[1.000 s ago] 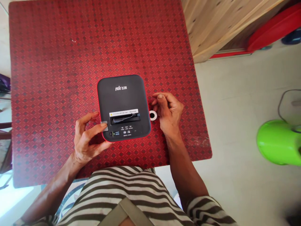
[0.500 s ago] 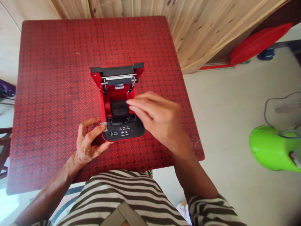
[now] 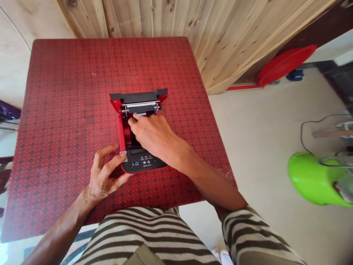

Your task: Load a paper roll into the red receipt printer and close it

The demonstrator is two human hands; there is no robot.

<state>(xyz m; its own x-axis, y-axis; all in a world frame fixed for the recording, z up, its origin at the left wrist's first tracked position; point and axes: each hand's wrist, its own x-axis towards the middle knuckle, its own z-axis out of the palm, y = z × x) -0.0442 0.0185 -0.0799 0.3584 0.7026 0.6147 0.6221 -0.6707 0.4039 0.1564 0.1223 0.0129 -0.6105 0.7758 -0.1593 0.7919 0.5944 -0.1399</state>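
A small red and black label printer [image 3: 143,165] rests on the table with its lid [image 3: 139,96] tilted up at the back. A metal bar and a roller run across the inside of the lid. My left hand [image 3: 103,173] grips the printer's front left corner, fingers on the side and on a grey patch at the top edge, thumb by the front. Over the open compartment lies my right hand [image 3: 157,138], its fingers curled down inside near the left wall. The hand covers most of the dark roll, and its fingertips are largely hidden.
The printer stands on a red patterned table [image 3: 68,92] against a wooden plank wall [image 3: 165,18]. To the right on the floor are a green bucket-like container [image 3: 309,178], a cable, and a round red object [image 3: 286,64] leaning by the wall.
My right hand has moved left and deeper, from the roll's right end to across the compartment. My left hand keeps its hold on the corner. The view has shifted slightly.
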